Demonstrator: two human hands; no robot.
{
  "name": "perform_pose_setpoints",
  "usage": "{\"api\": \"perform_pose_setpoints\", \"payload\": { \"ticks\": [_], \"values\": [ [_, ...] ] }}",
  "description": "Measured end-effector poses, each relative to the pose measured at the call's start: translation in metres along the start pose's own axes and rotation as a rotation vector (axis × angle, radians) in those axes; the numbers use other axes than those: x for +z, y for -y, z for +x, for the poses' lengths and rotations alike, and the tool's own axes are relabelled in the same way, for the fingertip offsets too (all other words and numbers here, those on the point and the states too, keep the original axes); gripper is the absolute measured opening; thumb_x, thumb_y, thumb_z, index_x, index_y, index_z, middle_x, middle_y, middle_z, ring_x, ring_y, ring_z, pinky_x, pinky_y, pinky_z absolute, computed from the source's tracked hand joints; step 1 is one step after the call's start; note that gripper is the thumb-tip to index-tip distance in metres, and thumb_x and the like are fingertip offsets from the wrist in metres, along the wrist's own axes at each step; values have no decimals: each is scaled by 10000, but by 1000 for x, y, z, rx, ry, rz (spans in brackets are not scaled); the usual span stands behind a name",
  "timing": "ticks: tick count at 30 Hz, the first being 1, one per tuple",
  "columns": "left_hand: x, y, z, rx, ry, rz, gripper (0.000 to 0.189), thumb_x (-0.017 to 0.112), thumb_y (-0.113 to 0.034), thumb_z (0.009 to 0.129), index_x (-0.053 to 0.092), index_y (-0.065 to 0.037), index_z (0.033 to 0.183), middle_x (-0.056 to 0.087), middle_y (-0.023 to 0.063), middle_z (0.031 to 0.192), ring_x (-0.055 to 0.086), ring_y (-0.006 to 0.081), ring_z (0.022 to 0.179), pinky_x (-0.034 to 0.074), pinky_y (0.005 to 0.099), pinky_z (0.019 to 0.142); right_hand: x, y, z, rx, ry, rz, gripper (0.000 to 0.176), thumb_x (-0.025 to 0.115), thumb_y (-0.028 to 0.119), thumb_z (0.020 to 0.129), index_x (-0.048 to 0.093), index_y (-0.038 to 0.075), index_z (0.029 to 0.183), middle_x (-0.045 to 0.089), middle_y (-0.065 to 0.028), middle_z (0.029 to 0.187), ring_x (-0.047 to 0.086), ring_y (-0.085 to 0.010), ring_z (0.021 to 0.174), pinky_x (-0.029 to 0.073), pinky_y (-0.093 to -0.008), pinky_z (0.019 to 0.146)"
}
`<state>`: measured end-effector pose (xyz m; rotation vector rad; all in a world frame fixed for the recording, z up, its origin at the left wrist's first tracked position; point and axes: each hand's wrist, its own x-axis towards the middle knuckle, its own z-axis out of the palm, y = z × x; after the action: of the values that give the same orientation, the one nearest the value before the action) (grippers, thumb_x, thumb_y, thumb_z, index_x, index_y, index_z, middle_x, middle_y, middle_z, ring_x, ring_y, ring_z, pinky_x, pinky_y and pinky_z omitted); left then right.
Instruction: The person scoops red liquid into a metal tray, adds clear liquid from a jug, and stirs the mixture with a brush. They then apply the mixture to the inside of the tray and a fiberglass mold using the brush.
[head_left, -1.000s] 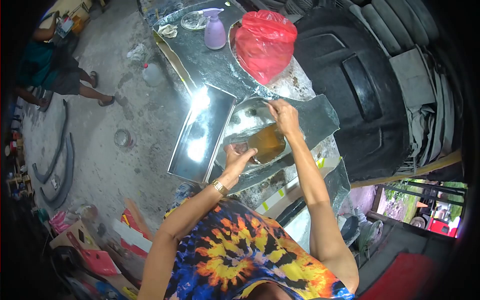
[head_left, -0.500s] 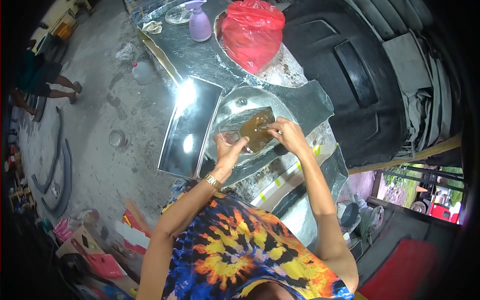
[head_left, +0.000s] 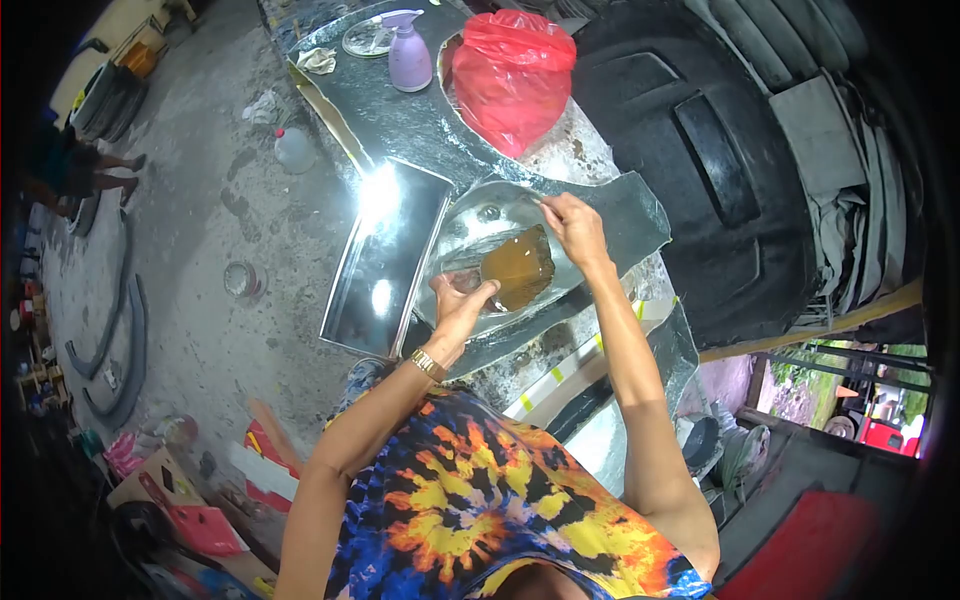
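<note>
A clear container (head_left: pixel 461 281) is held in my left hand (head_left: pixel 463 308), thumb on its near side. Beside the thumb lies a dark flat piece with a brown wet-looking patch (head_left: pixel 518 270), which my left hand touches or holds at its edge. My right hand (head_left: pixel 577 228) is closed in a pinch above the upper right of the shiny rounded moulded surface (head_left: pixel 470 218); what its fingertips hold is too small to name. Left of my hands lies a glossy rectangular panel (head_left: pixel 385 262).
Beyond are a purple spray bottle (head_left: pixel 409 58), a red plastic bag (head_left: pixel 514 80) and a crumpled cloth (head_left: pixel 317 61). A large black panel (head_left: pixel 690 160) stands right. On the floor are a jar (head_left: pixel 241 279) and a jug (head_left: pixel 293 149). A person (head_left: pixel 65 170) is far left.
My right hand has moved up and away from the brown patch, which is now smoother and fully uncovered. My left hand has barely moved. The person at the far left has shifted.
</note>
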<state>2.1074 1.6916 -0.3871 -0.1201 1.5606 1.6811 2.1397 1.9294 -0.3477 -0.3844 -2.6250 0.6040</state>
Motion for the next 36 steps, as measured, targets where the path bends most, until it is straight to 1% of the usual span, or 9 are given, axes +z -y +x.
{"api": "perform_pose_setpoints", "payload": {
  "ticks": [2, 8, 11, 15, 18, 24, 27, 30, 36],
  "values": [
    [-1, 3, 0, 9, -2, 10, 773, 815, -259, 735, 286, 43, 1211, 508, 174, 1105, 573, 197, 999, 504, 288, 826, 5, -10, -10, -78, -40, -155, 102, 651, 134, 858, 641, 35, 875, 602, -138, 765, 618, -331, 731, 506, -423, 660],
    [-3, 5, 7, 51, -45, 97, 782, 821, -296, 722, 298, 43, 1194, 498, 165, 1103, 561, 206, 1016, 494, 299, 837, -65, 29, -44, 240, -70, 16, 103, 681, 81, 837, 696, 41, 931, 564, -107, 708, 593, -268, 670, 484, -363, 626],
    [0, 3, 8, 50, -30, 74, 777, 821, -299, 721, 301, 43, 1187, 499, 165, 1104, 559, 206, 1010, 493, 303, 836, -76, 43, -53, 113, 88, 181, 153, 696, 66, 823, 713, 47, 974, 552, -89, 718, 576, -241, 667, 476, -348, 635],
    [7, -2, 4, 84, -63, 60, 665, 803, -226, 768, 327, 10, 1167, 554, 136, 1068, 601, 165, 943, 520, 274, 786, -33, 34, -58, -49, 402, -91, 177, 674, 111, 838, 715, 82, 1008, 607, -98, 818, 606, -285, 769, 496, -364, 699],
    [1, 13, 18, 57, 4, 55, 672, 805, -226, 762, 328, 17, 1167, 551, 131, 1063, 599, 166, 937, 526, 279, 779, -21, 20, -57, 74, 424, 63, 150, 668, 100, 845, 720, 53, 978, 648, -103, 825, 629, -263, 734, 498, -360, 669],
    [6, 1, 6, 77, -76, 89, 687, 808, -229, 753, 324, 16, 1176, 531, 136, 1072, 582, 168, 952, 522, 285, 798, -81, 19, -30, 294, 7, 428, 155, 661, 104, 878, 713, -20, 956, 677, -81, 785, 567, -65, 686, 432, -231, 596],
    [5, 2, 5, 62, -56, 62, 690, 805, -228, 755, 319, 17, 1179, 529, 137, 1075, 581, 170, 954, 522, 286, 800, -69, 24, -2, 264, 119, 289, 161, 664, 117, 876, 719, -5, 965, 685, -90, 787, 580, -89, 675, 443, -251, 599],
    [4, 5, 6, 49, -31, 43, 695, 803, -226, 755, 315, 20, 1182, 528, 139, 1078, 583, 173, 953, 524, 289, 794, -22, 18, 20, 131, 346, 104, 211, 628, 162, 874, 721, 27, 1006, 692, -155, 902, 657, -303, 783, 506, -372, 728],
    [6, -9, -4, 22, -11, 56, 723, 805, -225, 745, 308, 36, 1201, 526, 146, 1088, 584, 178, 946, 528, 295, 778, 42, 14, 33, 153, 459, 4, 267, 612, 193, 859, 713, 9, 1025, 675, -201, 972, 646, -357, 927, 499, -416, 854]
  ]
}}
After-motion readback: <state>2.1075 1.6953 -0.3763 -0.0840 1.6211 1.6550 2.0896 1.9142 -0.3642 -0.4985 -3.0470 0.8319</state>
